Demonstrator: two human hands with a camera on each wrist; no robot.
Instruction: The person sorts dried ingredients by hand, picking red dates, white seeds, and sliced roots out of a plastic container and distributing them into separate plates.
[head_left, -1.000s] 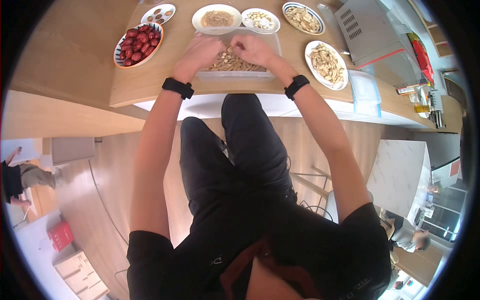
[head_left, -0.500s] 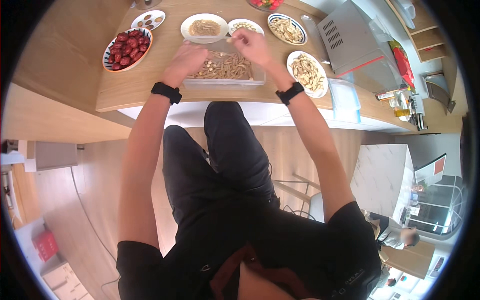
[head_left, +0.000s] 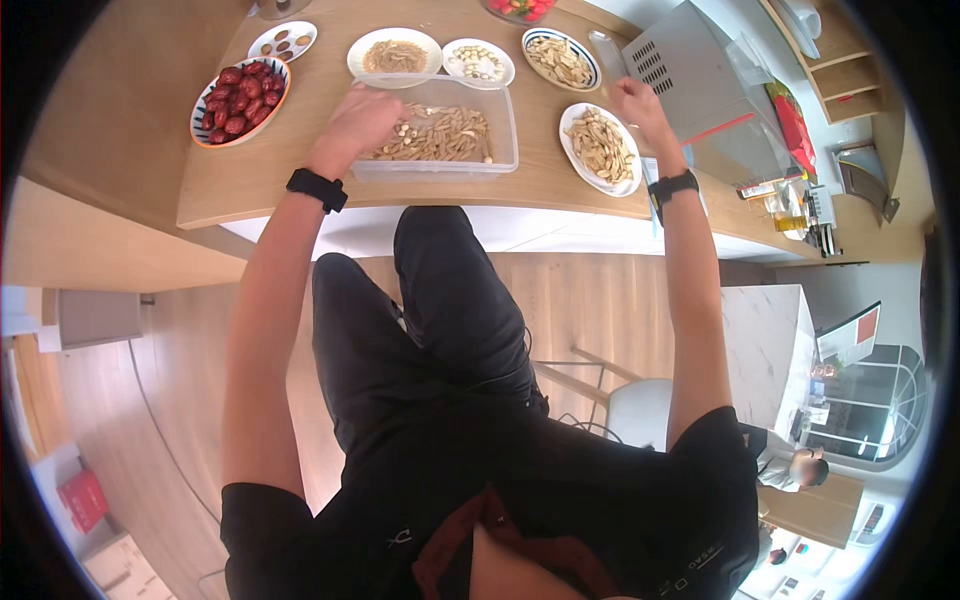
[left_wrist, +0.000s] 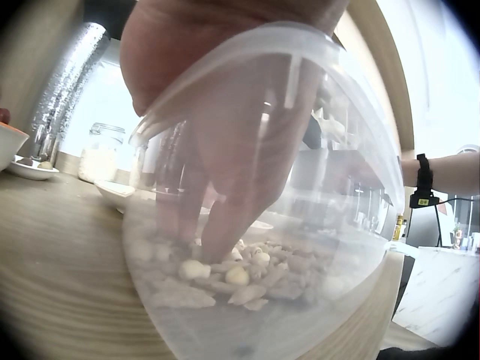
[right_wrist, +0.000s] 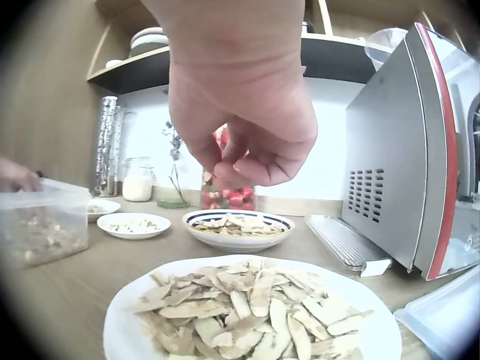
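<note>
My left hand reaches over the near-left wall of a clear plastic box. Its fingers point down into brownish root pieces and round pale seeds. My right hand is raised over a white plate of pale dried slices. There, curled fingers meet the thumb and pinch what looks like a small slice, mostly hidden. Behind hangs a blue-rimmed bowl of similar slices, lower than the hand.
A bowl of red dates stands left, beside a small plate of round brown pieces. Behind the box are a plate of thin strips and a plate of pale seeds. A grey appliance bounds the right side.
My right hand has left the box with a small pale piece and moved right, over the plate of slices. The left hand stays at the box's left side. The head view has shifted.
</note>
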